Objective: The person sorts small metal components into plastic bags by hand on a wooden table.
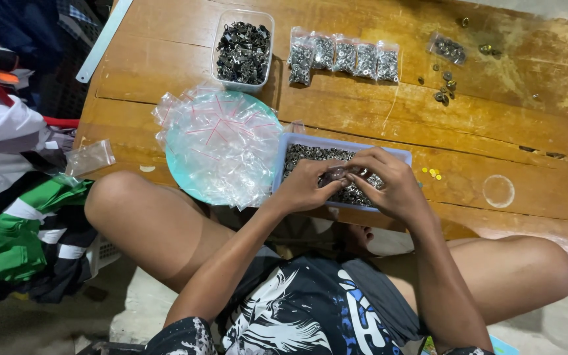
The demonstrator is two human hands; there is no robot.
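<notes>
A small clear plastic bag, lumpy with metal bits, sits at lower centre, pinched between the left hand and right hand, both clamped on it above a pale tray of silvery fasteners on the wooden counter.

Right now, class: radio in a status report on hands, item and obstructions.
Left hand and right hand pinch small bag over tray. Nothing between them.
</notes>
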